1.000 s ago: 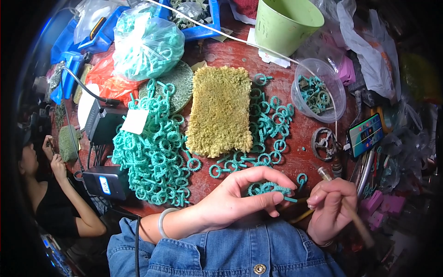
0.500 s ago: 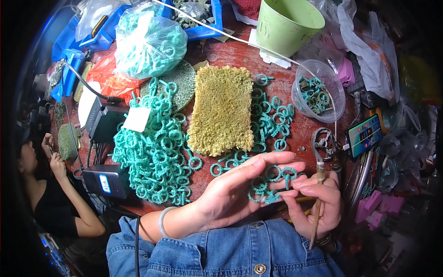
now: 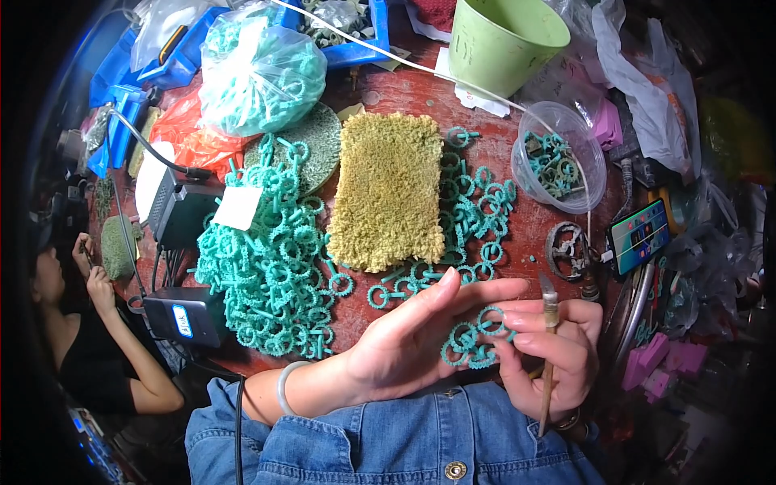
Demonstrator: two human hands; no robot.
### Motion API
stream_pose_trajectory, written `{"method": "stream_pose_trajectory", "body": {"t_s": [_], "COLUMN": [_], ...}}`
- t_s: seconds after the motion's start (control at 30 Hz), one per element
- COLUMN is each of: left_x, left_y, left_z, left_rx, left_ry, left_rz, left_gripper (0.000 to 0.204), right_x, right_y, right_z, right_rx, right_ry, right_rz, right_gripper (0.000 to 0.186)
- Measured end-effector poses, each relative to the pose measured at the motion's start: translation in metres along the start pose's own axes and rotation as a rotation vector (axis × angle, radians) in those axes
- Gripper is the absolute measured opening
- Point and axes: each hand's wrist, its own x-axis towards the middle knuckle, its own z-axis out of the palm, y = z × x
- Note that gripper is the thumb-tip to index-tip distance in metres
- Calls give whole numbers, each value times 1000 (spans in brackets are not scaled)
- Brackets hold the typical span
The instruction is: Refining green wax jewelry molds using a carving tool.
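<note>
My left hand [image 3: 412, 339] is turned palm up, thumb raised and fingers extended. Several teal notched rings [image 3: 461, 343] with short bars lie cradled against its fingers. My right hand [image 3: 554, 347] faces it, closed around a thin wooden-handled brush [image 3: 548, 368] held upright, bristles at the top. The fingertips of that hand also touch one teal ring [image 3: 491, 321] at the edge of the cluster. Just beyond my hands lies a yellow, rough-textured sponge-like pad [image 3: 388, 194]. A large heap of teal rings and bars [image 3: 271, 275] sits left of the pad, and a smaller pile [image 3: 477, 210] to its right.
A clear round tub [image 3: 558, 162] holds more teal and darker pieces. Behind it stands a green bucket [image 3: 505, 40]. A bag of teal pieces [image 3: 263, 73] and blue bins [image 3: 356, 52] line the back. A phone [image 3: 638, 236] stands right; another person [image 3: 105, 347] sits left.
The brush has drawn down slightly and left in my right hand. The teal rings in my left palm have shifted and now sit closer together. My left thumb is raised more.
</note>
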Motion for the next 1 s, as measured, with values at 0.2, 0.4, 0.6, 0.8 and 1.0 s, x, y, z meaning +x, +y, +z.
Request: {"method": "stream_pose_trajectory", "body": {"t_s": [0.2,0.4,0.6,0.8,1.0], "left_x": [-1,1,2,2,0], "left_y": [0,-2,-7,-8,-6], "left_z": [-1,0,-9,-12,-12], "left_rx": [97,90,152,216,300], "left_ry": [49,27,-25,-60,-42], "left_rz": [-55,-61,9,18,-14], "left_gripper": [70,65,57,53,33], "right_x": [-2,-6,-15,-2,-4], "right_y": [-1,-1,-4,-2,-6], "right_z": [3,0,7,-4,-4], "right_rx": [30,165,599,217,114], "right_ry": [-35,-21,152,-55,11], "right_rz": [20,104,444,81,-39], "right_gripper": [37,38,38,42,38]}}
